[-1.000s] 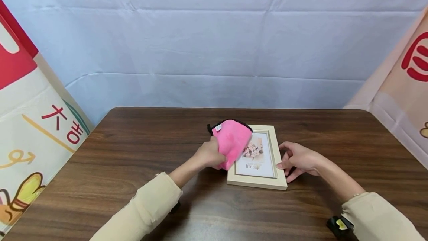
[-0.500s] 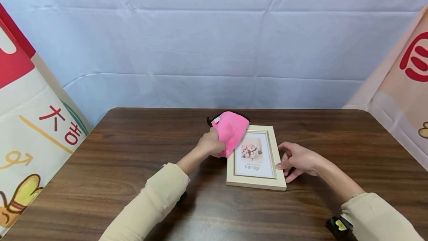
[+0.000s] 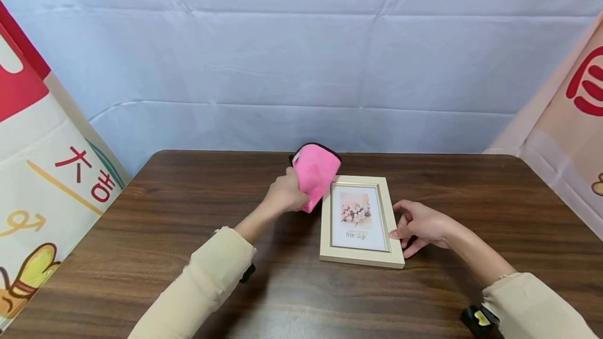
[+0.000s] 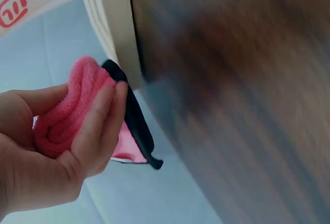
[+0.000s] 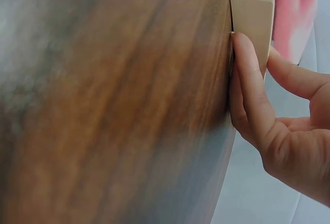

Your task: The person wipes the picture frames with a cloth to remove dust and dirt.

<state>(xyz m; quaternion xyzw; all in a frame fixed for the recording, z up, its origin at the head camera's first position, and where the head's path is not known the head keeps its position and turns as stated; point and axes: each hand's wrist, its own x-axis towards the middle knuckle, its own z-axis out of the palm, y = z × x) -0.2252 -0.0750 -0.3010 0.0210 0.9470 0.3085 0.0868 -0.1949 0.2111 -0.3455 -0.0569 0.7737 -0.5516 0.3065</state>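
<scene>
A cream picture frame (image 3: pixel 361 258) with a flower print lies flat on the wooden table. My left hand (image 3: pixel 284 192) grips a folded pink cloth (image 3: pixel 316 167) with black edging, at the frame's upper left corner. In the left wrist view the fingers wrap around the bunched cloth (image 4: pixel 85 97), close to the frame's side edge (image 4: pixel 121 33). My right hand (image 3: pixel 421 226) holds the frame's right side near its lower corner, thumb on top. The right wrist view shows the fingers (image 5: pixel 250 74) against the frame's edge (image 5: pixel 251 17).
The brown wooden table (image 3: pixel 165 213) spreads around the frame. A pale blue cloth backdrop (image 3: pixel 282 67) hangs behind its far edge. Printed cloths hang at the left (image 3: pixel 47 198) and right (image 3: pixel 574 119).
My left hand has drawn the pink cloth up and to the left, off the frame's glass toward its upper left corner. The right hand and the frame stay almost still.
</scene>
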